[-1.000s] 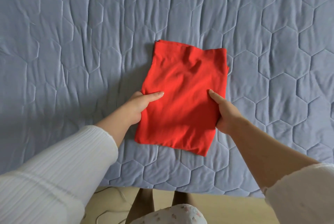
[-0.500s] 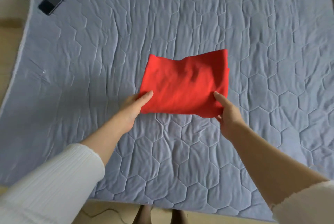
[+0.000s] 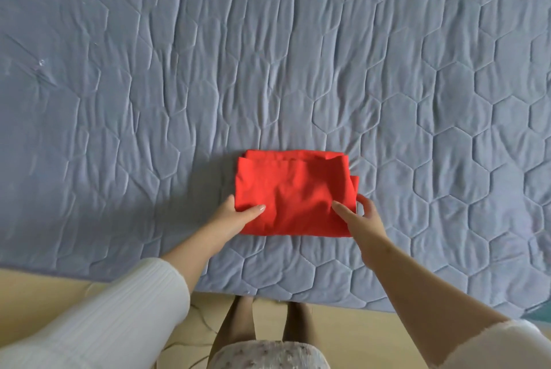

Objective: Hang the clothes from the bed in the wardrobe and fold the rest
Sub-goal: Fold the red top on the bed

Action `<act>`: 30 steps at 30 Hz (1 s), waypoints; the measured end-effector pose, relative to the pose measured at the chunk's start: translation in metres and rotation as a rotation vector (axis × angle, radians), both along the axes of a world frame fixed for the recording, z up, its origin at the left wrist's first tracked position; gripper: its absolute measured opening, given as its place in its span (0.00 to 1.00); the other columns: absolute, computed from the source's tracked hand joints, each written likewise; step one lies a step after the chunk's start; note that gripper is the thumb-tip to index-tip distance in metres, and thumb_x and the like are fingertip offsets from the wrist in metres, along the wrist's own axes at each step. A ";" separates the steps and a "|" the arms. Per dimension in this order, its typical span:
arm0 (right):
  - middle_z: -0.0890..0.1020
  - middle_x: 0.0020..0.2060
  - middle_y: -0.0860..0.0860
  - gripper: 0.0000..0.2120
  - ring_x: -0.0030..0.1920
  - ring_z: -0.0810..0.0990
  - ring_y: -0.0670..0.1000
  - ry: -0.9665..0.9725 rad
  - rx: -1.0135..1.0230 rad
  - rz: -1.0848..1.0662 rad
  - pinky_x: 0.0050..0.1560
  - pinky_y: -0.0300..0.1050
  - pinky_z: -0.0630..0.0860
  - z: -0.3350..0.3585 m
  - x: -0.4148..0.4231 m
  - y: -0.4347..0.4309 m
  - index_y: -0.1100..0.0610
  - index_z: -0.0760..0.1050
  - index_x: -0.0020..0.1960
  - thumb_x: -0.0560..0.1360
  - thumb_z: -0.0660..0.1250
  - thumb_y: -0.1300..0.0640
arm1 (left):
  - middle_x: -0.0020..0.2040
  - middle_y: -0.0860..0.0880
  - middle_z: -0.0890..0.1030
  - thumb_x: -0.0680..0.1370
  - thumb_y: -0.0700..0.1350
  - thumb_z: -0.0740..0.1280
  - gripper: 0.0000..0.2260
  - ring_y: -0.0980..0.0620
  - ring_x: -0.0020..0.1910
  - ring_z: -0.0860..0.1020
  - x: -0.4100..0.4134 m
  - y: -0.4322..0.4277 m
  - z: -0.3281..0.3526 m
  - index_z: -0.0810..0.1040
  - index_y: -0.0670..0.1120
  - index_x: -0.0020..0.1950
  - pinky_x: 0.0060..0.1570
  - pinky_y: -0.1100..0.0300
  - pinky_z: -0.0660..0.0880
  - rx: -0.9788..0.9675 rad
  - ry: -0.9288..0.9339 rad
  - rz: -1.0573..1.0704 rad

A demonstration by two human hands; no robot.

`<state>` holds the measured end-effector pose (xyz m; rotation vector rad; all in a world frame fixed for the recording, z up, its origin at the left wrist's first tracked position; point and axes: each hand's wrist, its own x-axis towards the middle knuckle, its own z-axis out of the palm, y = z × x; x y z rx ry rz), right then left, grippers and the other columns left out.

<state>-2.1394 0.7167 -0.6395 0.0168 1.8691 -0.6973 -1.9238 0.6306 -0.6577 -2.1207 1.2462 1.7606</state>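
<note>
Pinching the folded red cotton garment (image 3: pixel 293 194) with both hands, left (image 3: pixel 235 216) and right (image 3: pixel 359 218); judging next: smooth it flat.

A grey-blue quilted bed cover (image 3: pixel 298 55), stitched in hexagons and much wrinkled, fills almost the whole view. Below its near edge lies a pale yellow-beige floor (image 3: pixel 44 285). A thin cable (image 3: pixel 205 321) runs over this floor. The light is soft and even.
</note>
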 end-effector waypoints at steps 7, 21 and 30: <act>0.68 0.32 0.50 0.07 0.34 0.66 0.49 0.122 -0.086 0.019 0.35 0.43 0.62 -0.008 -0.002 -0.019 0.57 0.70 0.40 0.76 0.65 0.59 | 0.47 0.48 0.77 0.77 0.41 0.66 0.07 0.52 0.43 0.75 -0.024 -0.032 0.002 0.73 0.46 0.54 0.44 0.61 0.69 -0.271 0.076 0.093; 0.64 0.72 0.53 0.23 0.70 0.62 0.56 0.847 -0.057 0.698 0.68 0.51 0.52 -0.012 0.012 -0.042 0.53 0.67 0.69 0.75 0.60 0.60 | 0.65 0.39 0.74 0.69 0.39 0.72 0.25 0.36 0.63 0.73 -0.045 -0.019 0.001 0.74 0.43 0.66 0.60 0.41 0.69 -0.941 -0.239 -0.717; 0.51 0.77 0.50 0.28 0.76 0.47 0.53 0.759 0.019 0.998 0.73 0.54 0.42 -0.080 0.021 -0.033 0.49 0.52 0.76 0.79 0.51 0.42 | 0.71 0.47 0.69 0.74 0.57 0.59 0.25 0.38 0.71 0.64 -0.040 -0.016 -0.056 0.69 0.53 0.70 0.66 0.35 0.57 -0.846 -0.336 -1.034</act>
